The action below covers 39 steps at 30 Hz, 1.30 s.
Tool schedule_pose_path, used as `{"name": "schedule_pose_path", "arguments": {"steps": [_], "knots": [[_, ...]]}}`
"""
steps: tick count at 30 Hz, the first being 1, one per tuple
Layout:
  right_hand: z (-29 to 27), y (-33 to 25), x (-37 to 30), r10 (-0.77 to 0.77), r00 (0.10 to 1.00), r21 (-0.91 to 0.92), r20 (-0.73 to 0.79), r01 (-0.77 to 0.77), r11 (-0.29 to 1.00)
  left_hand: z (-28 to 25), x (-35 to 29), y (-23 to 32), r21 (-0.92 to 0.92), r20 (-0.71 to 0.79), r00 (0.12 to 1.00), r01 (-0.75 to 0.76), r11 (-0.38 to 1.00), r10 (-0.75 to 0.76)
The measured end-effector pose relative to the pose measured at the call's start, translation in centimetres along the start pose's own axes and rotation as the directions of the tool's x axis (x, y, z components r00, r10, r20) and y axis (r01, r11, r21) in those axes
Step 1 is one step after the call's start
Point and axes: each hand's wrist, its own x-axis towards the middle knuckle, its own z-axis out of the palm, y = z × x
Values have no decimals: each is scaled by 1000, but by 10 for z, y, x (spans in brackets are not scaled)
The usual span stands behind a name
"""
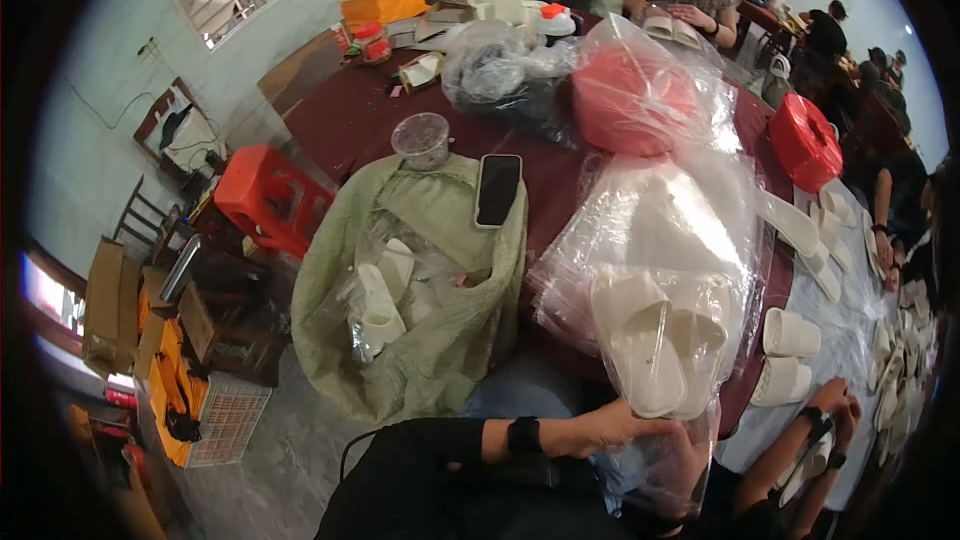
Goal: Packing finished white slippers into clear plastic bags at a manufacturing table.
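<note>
A pair of cream slide slippers (643, 370) lies side by side inside a clear plastic bag (728, 370), soles toward me. My left hand (622, 426) is closed at the lower end of this bag, just under the slippers. Close beside it, my right hand (690, 455) is closed on the bag's loose end and shows partly through the film; its fingertips are hidden. Beyond the slippers rests a fanned stack of flat clear bags (640, 225) on the dark red table (330, 130).
Left of my hands, a green woven sack (330, 340) holds bagged slippers; a phone (499, 192) and a clear tub (420, 140) sit on its rim. Red plastic rolls (635, 95) stand farther back. At right are loose slippers (790, 332) and a co-worker's hands (835, 402).
</note>
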Motion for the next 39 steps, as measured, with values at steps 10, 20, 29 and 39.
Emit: {"name": "schedule_pose_path", "arguments": {"steps": [10, 20, 29, 39], "knots": [[60, -19, 4, -208, 869, 20, 449, 223, 975, -19, -31, -18, 350, -253, 812, -430, 832, 526], [91, 0, 20, 5, 790, -291, 613, 220, 931, -156, -152, 63, 972, -231, 87, 73, 225, 969], [86, 14, 14, 234, 708, -434, 666, 112, 894, -260, -169, 25, -136, -899, 435, -397, 908, 56], [90, 11, 22, 240, 710, -492, 662, 170, 854, -254, -142, 57, 142, -842, 537, 146, 979, 43]]}}
